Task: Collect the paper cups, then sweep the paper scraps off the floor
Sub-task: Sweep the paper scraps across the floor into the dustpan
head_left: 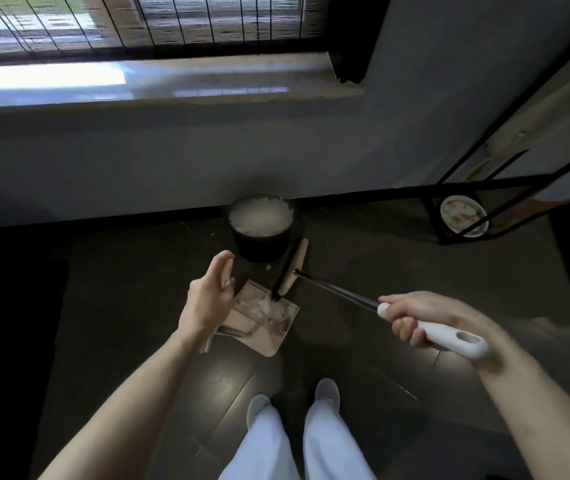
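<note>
A beige dustpan [278, 336] lies on the dark floor in front of my feet, with a heap of white paper scraps [269, 308] in it. My right hand [415, 318] grips the white handle of a broom [342, 296]. The broom's black bristles [285, 271] touch the scraps at the pan's far edge. My left hand [209, 299] hovers with relaxed fingers over the pan's left side and holds nothing. A pale handle piece [207, 342] shows just under its wrist. A small scrap [268, 267] lies on the floor by the bin.
A black bin [259, 247] filled with white material stands against the wall just beyond the dustpan. A black metal frame [463, 188] with a round white dish [463, 216] inside is at the right. A low window ledge [138, 84] runs above. My white shoes [327, 393] are below.
</note>
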`<control>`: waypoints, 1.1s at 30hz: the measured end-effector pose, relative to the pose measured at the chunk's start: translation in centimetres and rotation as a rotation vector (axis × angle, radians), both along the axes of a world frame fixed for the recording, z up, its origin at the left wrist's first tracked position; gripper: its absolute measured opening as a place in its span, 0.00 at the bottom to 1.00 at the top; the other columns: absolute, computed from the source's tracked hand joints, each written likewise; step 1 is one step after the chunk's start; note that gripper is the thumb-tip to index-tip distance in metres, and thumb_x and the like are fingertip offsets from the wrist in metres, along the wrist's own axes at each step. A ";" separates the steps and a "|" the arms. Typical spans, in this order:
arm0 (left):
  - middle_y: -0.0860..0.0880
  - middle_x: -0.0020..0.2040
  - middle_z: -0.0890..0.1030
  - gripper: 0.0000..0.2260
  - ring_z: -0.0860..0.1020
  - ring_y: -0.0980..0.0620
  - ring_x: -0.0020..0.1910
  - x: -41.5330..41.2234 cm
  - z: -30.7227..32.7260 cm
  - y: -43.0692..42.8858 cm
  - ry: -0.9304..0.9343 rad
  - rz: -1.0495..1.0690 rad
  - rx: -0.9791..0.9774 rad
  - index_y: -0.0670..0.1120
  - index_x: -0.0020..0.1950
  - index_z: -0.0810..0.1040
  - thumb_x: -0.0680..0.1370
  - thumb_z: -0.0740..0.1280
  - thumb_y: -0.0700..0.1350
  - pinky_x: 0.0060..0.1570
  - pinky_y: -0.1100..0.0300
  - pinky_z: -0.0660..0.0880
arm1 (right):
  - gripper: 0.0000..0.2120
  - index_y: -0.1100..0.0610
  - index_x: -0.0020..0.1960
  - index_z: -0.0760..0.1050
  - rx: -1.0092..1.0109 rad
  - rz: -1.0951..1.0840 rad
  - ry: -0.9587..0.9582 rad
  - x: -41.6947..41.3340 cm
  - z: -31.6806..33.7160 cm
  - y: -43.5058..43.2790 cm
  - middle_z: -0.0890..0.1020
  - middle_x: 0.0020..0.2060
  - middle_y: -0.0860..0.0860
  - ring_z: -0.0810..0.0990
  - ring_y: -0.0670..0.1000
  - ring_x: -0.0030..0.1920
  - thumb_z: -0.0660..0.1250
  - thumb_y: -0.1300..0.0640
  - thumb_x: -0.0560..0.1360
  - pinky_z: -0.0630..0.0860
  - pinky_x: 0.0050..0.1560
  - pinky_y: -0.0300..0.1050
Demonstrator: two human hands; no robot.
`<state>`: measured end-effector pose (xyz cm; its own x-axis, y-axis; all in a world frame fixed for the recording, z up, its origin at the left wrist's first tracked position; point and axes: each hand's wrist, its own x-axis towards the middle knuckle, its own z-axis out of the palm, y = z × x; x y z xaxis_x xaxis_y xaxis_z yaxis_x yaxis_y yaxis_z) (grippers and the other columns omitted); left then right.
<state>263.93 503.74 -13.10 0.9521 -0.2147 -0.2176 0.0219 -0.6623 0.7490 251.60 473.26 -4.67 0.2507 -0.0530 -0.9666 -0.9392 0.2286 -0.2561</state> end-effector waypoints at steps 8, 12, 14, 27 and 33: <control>0.50 0.52 0.77 0.20 0.80 0.47 0.44 -2.3 0.1 3.4 -0.021 -0.037 -0.012 0.54 0.69 0.69 0.79 0.63 0.38 0.44 0.52 0.79 | 0.11 0.52 0.41 0.66 0.109 -0.173 0.014 -2.3 1.0 2.8 0.65 0.23 0.48 0.63 0.41 0.17 0.57 0.61 0.81 0.59 0.14 0.30; 0.48 0.50 0.77 0.20 0.79 0.47 0.41 -3.1 0.2 5.2 -0.021 -0.064 0.014 0.56 0.69 0.68 0.80 0.62 0.39 0.39 0.50 0.80 | 0.08 0.52 0.45 0.67 0.116 -0.242 0.026 -3.9 0.8 3.8 0.66 0.23 0.49 0.64 0.41 0.17 0.57 0.61 0.81 0.60 0.14 0.30; 0.48 0.50 0.77 0.20 0.79 0.48 0.41 -3.1 0.3 6.1 -0.026 -0.065 0.021 0.56 0.69 0.68 0.80 0.63 0.39 0.39 0.49 0.80 | 0.09 0.52 0.44 0.67 0.064 -0.159 0.038 -4.1 0.6 4.2 0.65 0.23 0.49 0.63 0.41 0.16 0.56 0.62 0.81 0.59 0.13 0.31; 0.50 0.51 0.76 0.20 0.79 0.49 0.38 -3.3 0.5 9.4 -0.050 0.081 -0.040 0.55 0.69 0.68 0.80 0.63 0.40 0.35 0.56 0.75 | 0.13 0.51 0.59 0.70 -0.094 -0.005 0.055 -4.5 -0.7 7.1 0.67 0.24 0.49 0.64 0.42 0.18 0.57 0.65 0.79 0.61 0.17 0.30; 0.48 0.51 0.76 0.20 0.79 0.48 0.42 -3.1 1.1 9.4 -0.023 0.060 -0.026 0.57 0.68 0.68 0.80 0.63 0.40 0.40 0.48 0.81 | 0.27 0.50 0.72 0.63 -0.340 0.261 -0.006 -4.6 -1.2 7.7 0.70 0.30 0.53 0.67 0.43 0.18 0.59 0.67 0.76 0.63 0.19 0.32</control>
